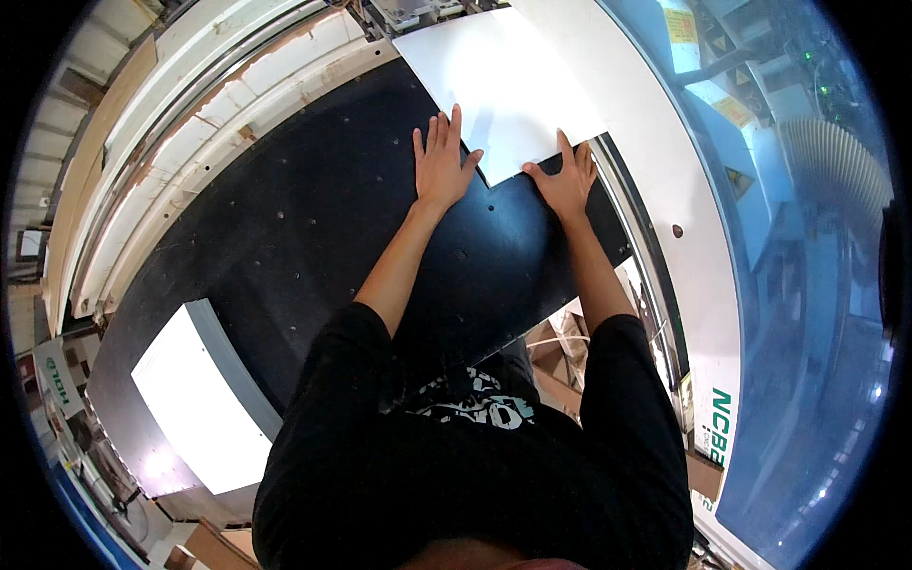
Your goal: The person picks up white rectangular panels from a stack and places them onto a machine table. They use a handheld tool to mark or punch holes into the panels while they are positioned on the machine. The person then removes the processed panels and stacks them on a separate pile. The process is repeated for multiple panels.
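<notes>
A white flat panel (503,85) lies on the black table top at the far side, one corner pointing toward me. My left hand (442,166) rests at the panel's left edge, fingers stretched out over the black surface and thumb by the edge. At the panel's near right edge is my right hand (567,180), its fingers extended and thumb touching or close to the edge. Neither hand is wrapped around anything. The panel's far end reaches toward machine parts (418,11) at the top of the view.
A stack of white panels (204,399) with grey edges lies on the black table (285,237) at the near left. Along the right runs a white machine housing (655,142) with a blue transparent cover (798,313). A long light-coloured beam (256,100) borders the table's far left side.
</notes>
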A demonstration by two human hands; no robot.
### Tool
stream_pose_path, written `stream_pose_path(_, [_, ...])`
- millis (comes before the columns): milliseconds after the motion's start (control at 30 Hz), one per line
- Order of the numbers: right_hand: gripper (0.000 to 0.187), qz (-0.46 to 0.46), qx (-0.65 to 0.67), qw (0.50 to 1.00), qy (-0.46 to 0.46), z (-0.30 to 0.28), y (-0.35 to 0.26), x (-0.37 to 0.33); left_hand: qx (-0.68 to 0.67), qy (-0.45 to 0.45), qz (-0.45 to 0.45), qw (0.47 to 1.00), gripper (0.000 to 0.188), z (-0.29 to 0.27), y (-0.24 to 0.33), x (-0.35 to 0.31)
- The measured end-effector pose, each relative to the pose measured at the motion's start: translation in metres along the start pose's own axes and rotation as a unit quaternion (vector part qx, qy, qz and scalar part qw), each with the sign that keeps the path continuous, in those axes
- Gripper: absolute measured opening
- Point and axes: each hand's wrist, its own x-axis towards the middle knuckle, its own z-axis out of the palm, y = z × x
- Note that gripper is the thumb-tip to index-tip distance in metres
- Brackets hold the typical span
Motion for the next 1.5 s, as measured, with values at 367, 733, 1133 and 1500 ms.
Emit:
stream_pose_path(367, [0.113,-0.01,0.019,1.0,0.002,0.001,0.003,-0.001,0.027,-0.001,0.014,1.0,0.074,-0.005,0.002,-0.003])
stream_pose_path(733, [0.112,-0.004,0.038,0.999,0.0,-0.016,0.0,-0.007,0.036,0.001,0.015,0.999,0.068,-0.005,0.008,-0.004])
stream_pose_path(1133, [0.062,-0.045,0.169,0.972,0.158,-0.002,0.006,0.001,0.11,-0.063,0.056,0.99,0.06,-0.029,0.017,-0.067])
stream_pose_path(1500, [0.043,-0.089,0.185,0.964,0.172,-0.011,0.021,-0.012,0.007,-0.109,-0.021,0.994,0.052,-0.072,0.044,-0.239])
